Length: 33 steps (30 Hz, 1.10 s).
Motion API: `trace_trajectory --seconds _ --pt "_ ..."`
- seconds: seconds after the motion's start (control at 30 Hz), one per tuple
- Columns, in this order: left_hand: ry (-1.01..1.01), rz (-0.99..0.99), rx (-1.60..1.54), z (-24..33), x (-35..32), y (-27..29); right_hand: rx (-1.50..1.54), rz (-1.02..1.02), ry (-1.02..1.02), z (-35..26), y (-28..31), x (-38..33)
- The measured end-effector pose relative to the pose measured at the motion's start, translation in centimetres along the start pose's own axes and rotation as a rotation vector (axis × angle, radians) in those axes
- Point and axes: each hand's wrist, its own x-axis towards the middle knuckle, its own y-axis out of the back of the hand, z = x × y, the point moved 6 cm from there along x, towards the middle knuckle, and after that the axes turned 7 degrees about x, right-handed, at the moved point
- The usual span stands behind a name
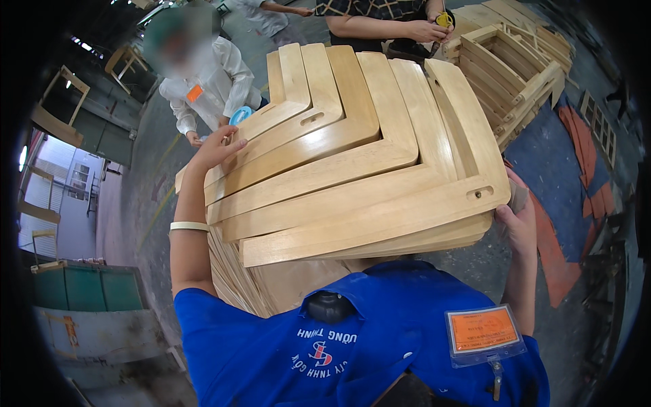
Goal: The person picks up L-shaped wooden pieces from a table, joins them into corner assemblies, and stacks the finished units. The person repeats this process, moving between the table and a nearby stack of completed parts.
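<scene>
Several L-shaped pale wooden parts [352, 210] lie overlapping in a fanned stack before me, their smooth corners pointing right. The nearest one has a slot with a hole [479, 195] close to its corner. My left hand [220, 148] rests on the far left arms of the stack, fingers apart, holding nothing. At the right, my right hand [519, 224] is closed at the nearest part's rounded corner. Its thumb is beside the edge, and a small grey-brown pad [519, 195] shows in its grip. The fingers behind it are partly hidden.
Thin wooden sheets [271, 285] are under the stack. A person in white [210, 88] stands at the far left; another person's hands [434, 30] hold a yellow object at the back. Assembled wooden frames [505, 74] are piled at the right, by blue and red floor sheets [542, 183].
</scene>
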Motion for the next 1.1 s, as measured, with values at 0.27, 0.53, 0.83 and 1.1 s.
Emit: trace_trajectory --seconds 0.27,0.53,0.83,1.1 --pt "-0.331 0.257 0.296 14.9 -4.8 0.6 -0.02 -0.074 0.046 -0.2 -0.2 0.0" --pt "-0.948 -0.143 0.085 31.7 -16.3 -5.4 0.134 -0.02 -0.069 -2.6 -1.2 1.0" --pt "-0.746 -0.226 -0.133 32.8 -14.2 -7.6 0.189 0.038 0.056 -5.4 -1.9 1.0" --pt "-0.702 0.049 0.185 31.6 -14.1 -1.7 0.291 0.058 0.213 -6.2 -6.8 1.3"
